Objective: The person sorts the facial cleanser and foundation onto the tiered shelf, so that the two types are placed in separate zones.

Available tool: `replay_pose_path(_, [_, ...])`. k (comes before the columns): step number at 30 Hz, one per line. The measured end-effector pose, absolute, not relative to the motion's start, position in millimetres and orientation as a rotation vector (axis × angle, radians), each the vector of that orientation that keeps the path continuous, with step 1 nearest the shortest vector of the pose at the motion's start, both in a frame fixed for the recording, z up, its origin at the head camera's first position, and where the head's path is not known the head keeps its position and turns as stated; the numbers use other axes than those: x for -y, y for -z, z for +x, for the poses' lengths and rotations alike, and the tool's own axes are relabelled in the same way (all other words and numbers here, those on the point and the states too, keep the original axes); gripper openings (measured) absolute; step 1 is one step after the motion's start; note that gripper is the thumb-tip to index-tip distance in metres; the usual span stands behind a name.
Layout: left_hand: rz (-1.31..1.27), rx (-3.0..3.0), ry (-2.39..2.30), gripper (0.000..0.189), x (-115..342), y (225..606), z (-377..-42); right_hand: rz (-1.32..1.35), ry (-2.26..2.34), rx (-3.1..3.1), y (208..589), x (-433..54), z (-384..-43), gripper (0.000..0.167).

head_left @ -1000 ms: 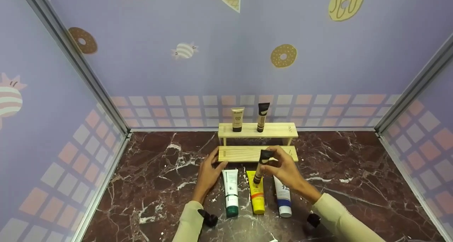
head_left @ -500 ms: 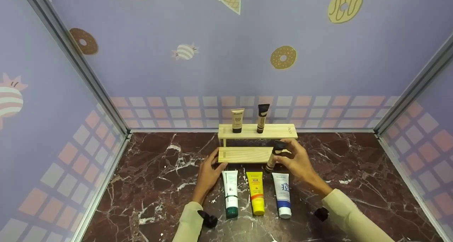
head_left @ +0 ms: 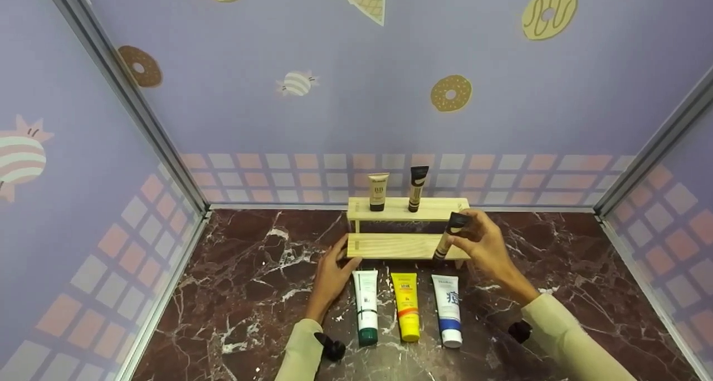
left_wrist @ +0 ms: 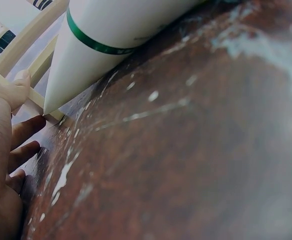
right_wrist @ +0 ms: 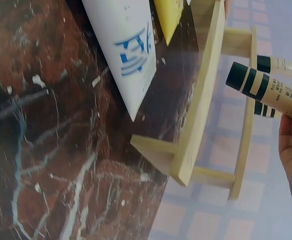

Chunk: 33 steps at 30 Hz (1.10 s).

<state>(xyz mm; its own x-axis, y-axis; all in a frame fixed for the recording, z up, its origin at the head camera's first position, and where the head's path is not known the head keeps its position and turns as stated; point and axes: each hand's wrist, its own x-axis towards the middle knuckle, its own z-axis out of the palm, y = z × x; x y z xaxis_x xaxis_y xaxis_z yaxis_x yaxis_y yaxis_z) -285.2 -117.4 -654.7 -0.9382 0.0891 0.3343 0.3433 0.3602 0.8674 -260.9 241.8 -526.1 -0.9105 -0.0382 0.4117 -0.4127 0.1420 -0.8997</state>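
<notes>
My right hand [head_left: 490, 247] pinches a small beige-and-black cosmetic tube [head_left: 445, 244] by its upper part. The tube tilts, dark cap down, over the right part of the lower shelf of a two-tier wooden rack [head_left: 390, 246]. In the right wrist view the tube's striped cap end [right_wrist: 248, 81] points toward the rack; whether it touches is unclear. My left hand [head_left: 330, 278] grips the rack's lower left corner; the left wrist view shows its thumb [left_wrist: 21, 82] against the wood. On the upper shelf stand a beige BB tube [head_left: 378, 191] and a black-topped tube [head_left: 418, 189].
In front of the rack three larger tubes lie in a row: white-and-green [head_left: 366, 306], yellow [head_left: 407, 308] and white-and-blue [head_left: 447, 311]. The marbled tabletop [head_left: 256, 292] ends at a patterned wall [head_left: 356, 119] close behind the rack.
My right hand has carried the small tube from above the yellow tube rightward and away from me, to the lower shelf's right part. The left hand stays at the rack's corner.
</notes>
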Motion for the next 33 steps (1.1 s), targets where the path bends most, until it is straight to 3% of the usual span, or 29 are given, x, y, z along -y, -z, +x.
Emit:
replay_pose_path(18, [-0.38,2.394,1.627,0.076,116.7,655.4,-285.5,0.431,-2.017,2.149,506.5,-267.1,-280.2,0.048])
replay_pose_path(33, [-0.362,2.397,1.604,0.074,116.3,655.1,-285.7,0.428,-1.798,2.209,498.8,-271.6,-291.8,0.049])
